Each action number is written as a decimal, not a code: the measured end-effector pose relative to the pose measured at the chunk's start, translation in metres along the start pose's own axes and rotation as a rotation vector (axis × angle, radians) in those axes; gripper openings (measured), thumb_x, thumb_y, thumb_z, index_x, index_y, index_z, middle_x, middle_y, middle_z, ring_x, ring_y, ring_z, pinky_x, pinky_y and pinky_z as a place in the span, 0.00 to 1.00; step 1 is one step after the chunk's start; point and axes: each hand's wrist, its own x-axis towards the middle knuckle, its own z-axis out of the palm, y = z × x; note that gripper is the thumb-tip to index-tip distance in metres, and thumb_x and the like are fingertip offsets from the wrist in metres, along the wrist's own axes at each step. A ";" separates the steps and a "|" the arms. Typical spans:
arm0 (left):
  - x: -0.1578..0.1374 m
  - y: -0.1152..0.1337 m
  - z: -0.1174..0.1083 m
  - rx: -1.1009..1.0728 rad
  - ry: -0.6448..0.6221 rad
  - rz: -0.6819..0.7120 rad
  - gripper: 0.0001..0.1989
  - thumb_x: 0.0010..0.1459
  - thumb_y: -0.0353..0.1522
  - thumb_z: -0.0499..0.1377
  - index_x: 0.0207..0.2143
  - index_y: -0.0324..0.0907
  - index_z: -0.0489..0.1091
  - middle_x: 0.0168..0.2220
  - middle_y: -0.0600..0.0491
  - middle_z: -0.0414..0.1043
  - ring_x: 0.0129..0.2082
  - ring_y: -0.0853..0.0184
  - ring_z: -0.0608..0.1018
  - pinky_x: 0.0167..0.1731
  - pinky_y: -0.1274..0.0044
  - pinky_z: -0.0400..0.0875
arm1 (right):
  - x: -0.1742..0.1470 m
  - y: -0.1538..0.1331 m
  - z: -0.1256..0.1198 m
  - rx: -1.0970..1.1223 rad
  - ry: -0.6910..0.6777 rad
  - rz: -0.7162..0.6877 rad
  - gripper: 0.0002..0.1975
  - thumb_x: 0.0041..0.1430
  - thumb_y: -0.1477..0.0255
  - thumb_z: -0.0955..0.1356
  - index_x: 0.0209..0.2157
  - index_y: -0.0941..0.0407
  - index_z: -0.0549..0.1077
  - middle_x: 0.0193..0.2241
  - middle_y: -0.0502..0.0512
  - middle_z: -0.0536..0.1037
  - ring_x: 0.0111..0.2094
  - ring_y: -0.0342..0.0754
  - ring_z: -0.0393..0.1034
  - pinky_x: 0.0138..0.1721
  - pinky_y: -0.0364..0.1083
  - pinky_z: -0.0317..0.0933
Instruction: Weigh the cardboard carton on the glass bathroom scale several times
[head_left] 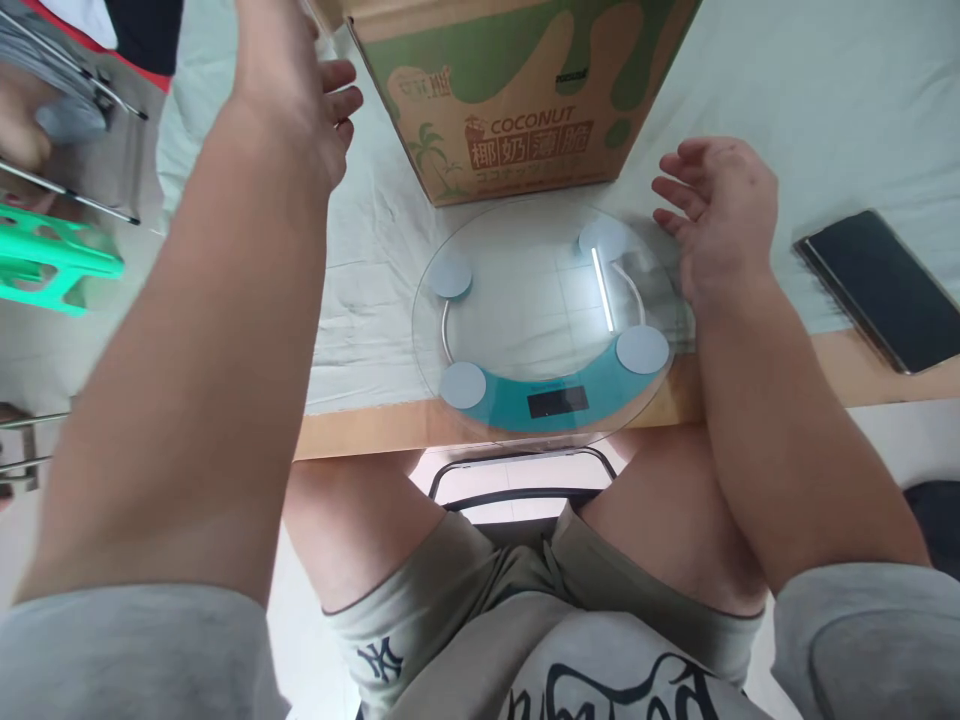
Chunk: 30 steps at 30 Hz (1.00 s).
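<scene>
A round glass bathroom scale (525, 300) with a teal band and dark display lies at the table's near edge, slightly overhanging it. My right hand (716, 205) hovers at the scale's right rim, fingers loosely spread, holding nothing. My left hand (300, 80) is raised at the upper left, fingers apart and empty, close to the left side of a cardboard box (517, 90) printed with "COCONUT" and green shapes. The box stands just behind the scale.
A dark phone (877, 285) lies face up on the table's right side. A pale cloth (810, 100) covers the table. At far left are a green plastic object (52, 260) and metal rods. My legs and a chair frame (517, 480) are below the table edge.
</scene>
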 end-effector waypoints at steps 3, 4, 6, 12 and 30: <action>-0.024 -0.026 -0.037 -0.148 0.043 0.210 0.15 0.84 0.39 0.47 0.47 0.45 0.70 0.45 0.57 0.76 0.45 0.72 0.79 0.51 0.75 0.79 | -0.008 -0.005 -0.011 0.081 0.079 -0.078 0.05 0.68 0.71 0.63 0.39 0.55 0.70 0.37 0.55 0.79 0.36 0.40 0.74 0.38 0.43 0.61; -0.034 -0.041 -0.050 -0.248 0.019 0.332 0.13 0.82 0.36 0.46 0.43 0.44 0.66 0.41 0.56 0.72 0.38 0.72 0.77 0.40 0.76 0.73 | -0.013 -0.006 -0.014 0.110 0.116 -0.108 0.04 0.66 0.73 0.62 0.35 0.55 0.65 0.31 0.53 0.73 0.31 0.39 0.69 0.34 0.43 0.56; -0.053 -0.076 -0.068 -0.446 0.093 0.473 0.17 0.80 0.38 0.47 0.34 0.45 0.57 0.31 0.56 0.56 0.27 0.74 0.64 0.29 0.78 0.59 | -0.025 -0.008 -0.021 0.162 0.176 -0.149 0.08 0.63 0.75 0.57 0.29 0.53 0.53 0.24 0.50 0.57 0.24 0.39 0.55 0.30 0.44 0.46; -0.079 -0.158 -0.072 -0.392 0.032 0.181 0.32 0.63 0.33 0.64 0.29 0.47 0.36 0.30 0.61 0.25 0.23 0.80 0.36 0.28 0.74 0.31 | -0.052 -0.004 -0.024 0.187 0.245 -0.206 0.25 0.72 0.80 0.56 0.21 0.53 0.40 0.24 0.47 0.30 0.20 0.35 0.30 0.28 0.45 0.24; -0.077 -0.169 -0.073 -0.445 -0.117 0.182 0.30 0.44 0.25 0.60 0.25 0.46 0.33 0.31 0.60 0.23 0.27 0.80 0.33 0.26 0.79 0.31 | -0.047 0.006 -0.020 0.125 0.248 -0.141 0.24 0.65 0.89 0.54 0.24 0.52 0.37 0.26 0.46 0.28 0.21 0.33 0.28 0.25 0.44 0.24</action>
